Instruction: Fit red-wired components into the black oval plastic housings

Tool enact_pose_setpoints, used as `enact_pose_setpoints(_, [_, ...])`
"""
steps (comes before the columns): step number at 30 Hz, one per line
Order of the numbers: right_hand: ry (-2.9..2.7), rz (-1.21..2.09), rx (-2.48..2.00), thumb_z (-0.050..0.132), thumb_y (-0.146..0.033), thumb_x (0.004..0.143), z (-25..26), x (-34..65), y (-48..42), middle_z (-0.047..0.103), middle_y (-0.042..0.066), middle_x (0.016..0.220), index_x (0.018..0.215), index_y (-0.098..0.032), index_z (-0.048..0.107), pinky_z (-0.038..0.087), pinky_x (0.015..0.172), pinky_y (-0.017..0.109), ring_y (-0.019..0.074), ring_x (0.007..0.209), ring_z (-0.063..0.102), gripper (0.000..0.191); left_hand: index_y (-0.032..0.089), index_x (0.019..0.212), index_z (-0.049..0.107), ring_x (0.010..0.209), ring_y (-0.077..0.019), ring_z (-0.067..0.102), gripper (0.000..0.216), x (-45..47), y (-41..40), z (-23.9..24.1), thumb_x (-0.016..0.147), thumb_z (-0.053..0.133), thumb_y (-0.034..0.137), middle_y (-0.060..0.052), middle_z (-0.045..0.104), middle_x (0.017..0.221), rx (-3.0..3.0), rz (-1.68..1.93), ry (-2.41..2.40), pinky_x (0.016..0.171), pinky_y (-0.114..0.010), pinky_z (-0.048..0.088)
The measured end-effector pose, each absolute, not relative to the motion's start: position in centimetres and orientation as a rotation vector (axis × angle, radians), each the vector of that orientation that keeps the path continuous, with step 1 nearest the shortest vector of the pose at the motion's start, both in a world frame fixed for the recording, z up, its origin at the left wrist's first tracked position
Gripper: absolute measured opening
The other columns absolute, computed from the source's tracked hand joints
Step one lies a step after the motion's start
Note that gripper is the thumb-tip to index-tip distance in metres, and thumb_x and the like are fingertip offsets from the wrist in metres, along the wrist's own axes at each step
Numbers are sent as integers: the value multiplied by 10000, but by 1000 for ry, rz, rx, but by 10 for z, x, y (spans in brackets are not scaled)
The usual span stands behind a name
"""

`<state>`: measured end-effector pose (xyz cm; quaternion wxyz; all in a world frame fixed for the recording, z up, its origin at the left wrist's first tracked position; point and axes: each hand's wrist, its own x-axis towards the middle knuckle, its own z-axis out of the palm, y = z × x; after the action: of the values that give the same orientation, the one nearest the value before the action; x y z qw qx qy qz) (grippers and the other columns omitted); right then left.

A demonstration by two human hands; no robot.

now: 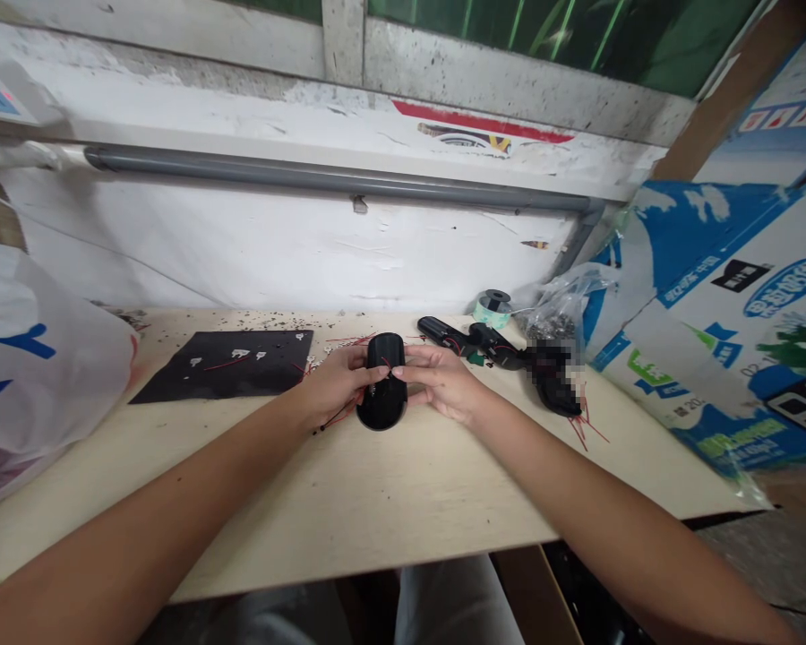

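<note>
Far left of the black oval plastic housing (382,381), a white plastic bag (40,358) with blue print bulges over the end of the desk (349,502). Closer to the housing on that side lies a black sheet (221,365) with white scraps on it and dark bits scattered behind it. Your left hand (336,385) wraps the housing's left side, its fingers curled over in a firm grip, and thin red wires (339,416) trail out below. Your right hand (440,383) comes in from the other side with its fingertips (398,370) touching the housing; you cannot tell if that grip is closed or only resting there. Right of the housing lie black plastic parts (447,334), partly blurred, with a roll of tape (492,308) and a clear bag of small metal pieces (551,313) just behind them. Farthest right stands a blue-and-white cardboard box (705,305).
</note>
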<state>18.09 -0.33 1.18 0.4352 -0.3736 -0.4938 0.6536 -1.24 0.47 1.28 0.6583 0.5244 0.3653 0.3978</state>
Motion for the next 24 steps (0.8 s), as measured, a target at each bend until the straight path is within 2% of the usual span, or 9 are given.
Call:
enact_pose_setpoints(4, [-1218, 1616, -934, 909, -267, 606, 12, 180, -3, 749, 57, 929, 1027, -197, 747, 634, 596, 321, 200, 795, 715, 457, 133, 996, 725, 646, -143, 577, 386, -11, 5, 14, 667, 848, 292, -64, 700, 832, 1261, 916, 886, 585, -258, 384])
enact_pose_setpoints(7, [-1197, 1601, -947, 920, -267, 584, 12, 179, -3, 742, 60, 915, 1010, -191, 749, 630, 571, 314, 200, 786, 704, 465, 142, 1049, 718, 707, -168, 609, 424, -10, 4, 15, 674, 838, 300, -80, 712, 903, 1311, 949, 876, 609, -269, 407])
enact_pose_setpoints(14, [-1230, 1597, -947, 900, -271, 612, 10, 181, -3, 737, 65, 936, 1031, -184, 739, 628, 588, 311, 199, 806, 699, 458, 138, 977, 715, 665, -150, 585, 382, -11, 3, 16, 650, 846, 286, -61, 695, 840, 1282, 946, 881, 581, -259, 391])
enact_pose_setpoints(18, [-1183, 1635, -976, 891, -237, 602, 10, 179, -3, 744, 70, 934, 1039, -174, 725, 628, 595, 320, 202, 792, 709, 472, 135, 916, 708, 506, -90, 467, 322, -14, 3, 14, 663, 831, 292, -16, 622, 673, 1245, 868, 889, 477, -233, 281])
enact_pose_setpoints(20, [-1153, 1648, -986, 886, -216, 590, 11, 178, -3, 745, 67, 910, 1027, -172, 720, 629, 583, 322, 201, 761, 711, 469, 138, 899, 703, 481, -73, 427, 296, -14, 2, 16, 673, 819, 288, -3, 602, 652, 1245, 863, 890, 460, -227, 241])
enact_pose_setpoints(24, [-1110, 1637, -991, 877, -194, 581, 13, 177, -4, 740, 58, 854, 983, -169, 717, 625, 550, 307, 186, 705, 701, 434, 137, 896, 708, 597, -118, 541, 264, -9, -1, 22, 672, 798, 243, -35, 672, 754, 1281, 929, 854, 548, -244, 369])
